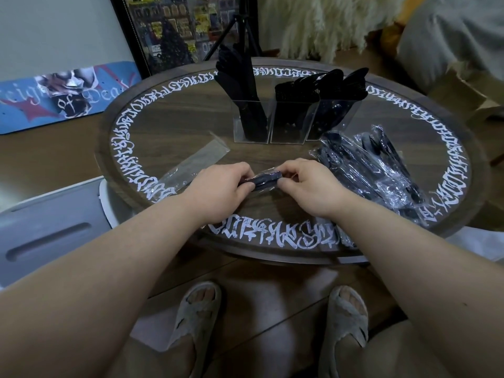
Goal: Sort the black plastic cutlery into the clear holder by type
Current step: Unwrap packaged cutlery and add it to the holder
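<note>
Held low over the near edge of the desk, between both hands: a wrapped cutlery packet, dark pieces inside clear film, lying crosswise so each end can be pulled against the other, likely to tear or slide the wrapper off. Left hand curled round the packet's left end, fingers folded over it in a firm grip. Right hand pinching the right end with thumb and fingertips, the remaining fingers tucked in; hard to tell whether that pinch is on the film alone or on the cutlery beneath.

Toward the far edge, the clear holder, three compartments side by side, each already stocked with black pieces standing upright: long flat ones at left, broader heads in the middle and right, kinds not fully legible at this angle. At the right side of the desk, within easy reach, a heap of wrapped packets not yet opened. At the left, an empty wrapper set aside, clear of the working spot.
</note>
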`<state>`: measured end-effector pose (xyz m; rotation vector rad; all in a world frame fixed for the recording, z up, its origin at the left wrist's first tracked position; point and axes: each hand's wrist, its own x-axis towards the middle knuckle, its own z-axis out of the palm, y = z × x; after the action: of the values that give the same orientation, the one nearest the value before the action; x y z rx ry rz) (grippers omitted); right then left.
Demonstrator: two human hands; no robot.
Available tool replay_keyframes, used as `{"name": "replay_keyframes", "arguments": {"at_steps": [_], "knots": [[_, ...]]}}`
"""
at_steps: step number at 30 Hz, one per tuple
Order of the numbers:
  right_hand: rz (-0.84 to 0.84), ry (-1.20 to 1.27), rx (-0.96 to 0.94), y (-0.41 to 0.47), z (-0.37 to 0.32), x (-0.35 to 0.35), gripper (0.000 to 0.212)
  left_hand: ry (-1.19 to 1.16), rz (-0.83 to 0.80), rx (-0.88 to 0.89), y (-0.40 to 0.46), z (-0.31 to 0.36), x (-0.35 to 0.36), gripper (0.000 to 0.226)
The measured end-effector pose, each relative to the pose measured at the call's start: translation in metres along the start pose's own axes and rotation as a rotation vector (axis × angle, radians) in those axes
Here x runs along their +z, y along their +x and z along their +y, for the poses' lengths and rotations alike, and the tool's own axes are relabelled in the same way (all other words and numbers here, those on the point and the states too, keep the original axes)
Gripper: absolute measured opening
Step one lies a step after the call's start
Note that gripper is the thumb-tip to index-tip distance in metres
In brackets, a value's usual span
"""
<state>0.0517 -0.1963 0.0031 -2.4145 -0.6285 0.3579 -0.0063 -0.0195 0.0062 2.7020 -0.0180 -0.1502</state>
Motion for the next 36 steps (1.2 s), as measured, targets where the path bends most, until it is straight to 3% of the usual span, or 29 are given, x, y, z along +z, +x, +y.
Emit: {"name": "replay_keyframes", "arguments": {"at_steps": [7, 17, 23, 28, 36], "knots": [[0.052, 0.081, 0.021, -0.001, 0.0, 0.002, 0.017, 0.052, -0.043, 0.023, -0.001, 0.0, -0.002, 0.023], [0.01, 0.081, 0.019, 0.001, -0.004, 0.005, 0.012, -0.137, 0.115, 0.069, -0.004, -0.002, -0.002, 0.03], [0.057, 0.077, 0.059, 0.002, -0.001, 0.003, 0.006, 0.072, 0.034, -0.016, -0.002, -0.007, -0.005, 0.024], [0.105, 0.184, 0.074, 0.003, -0.001, 0.0, 0.019, 0.082, 0.038, -0.003, -0.002, -0.005, -0.008, 0.021], [0.154, 0.235, 0.169, 0.004, -0.002, -0.003, 0.016, 0.127, 0.056, -0.047, 0.0, -0.016, -0.013, 0.028]]}}
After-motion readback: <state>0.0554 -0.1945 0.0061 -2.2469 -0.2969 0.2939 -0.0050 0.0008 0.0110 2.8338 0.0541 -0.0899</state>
